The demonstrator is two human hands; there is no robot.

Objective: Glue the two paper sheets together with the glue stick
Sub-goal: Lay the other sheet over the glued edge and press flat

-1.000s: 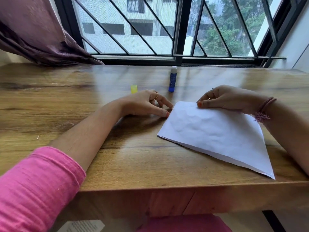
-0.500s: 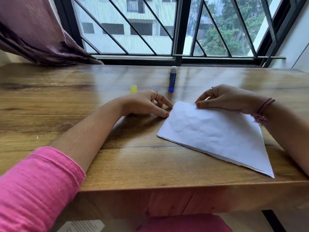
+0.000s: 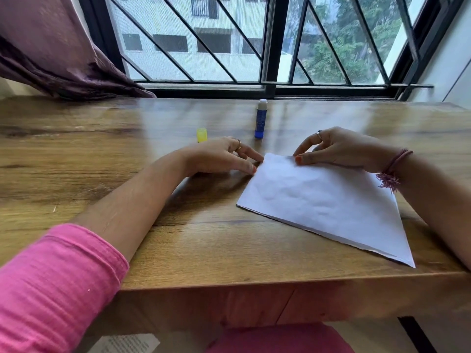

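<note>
Sheets (image 3: 323,200): stacked, near worktop (image 3: 102,174) front-right corner, unmoved. Right hand (image 3: 339,151) pinches far corner; left hand (image 3: 219,156), relaxed, touches edge. Glue stick (image 3: 261,118) uncapped, near back edge. Pressing seemingly finishing.

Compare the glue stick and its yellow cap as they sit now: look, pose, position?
The glue stick is a tall blue tube with a whitish uncapped tip; the yellow cap is short and stubby. The glue stick stands nearer the window, behind the gap between the hands; the yellow cap sits just behind the left hand. Both stand upright on the wooden table, apart from each other, untouched by either hand and clear of the paper sheets.
</note>
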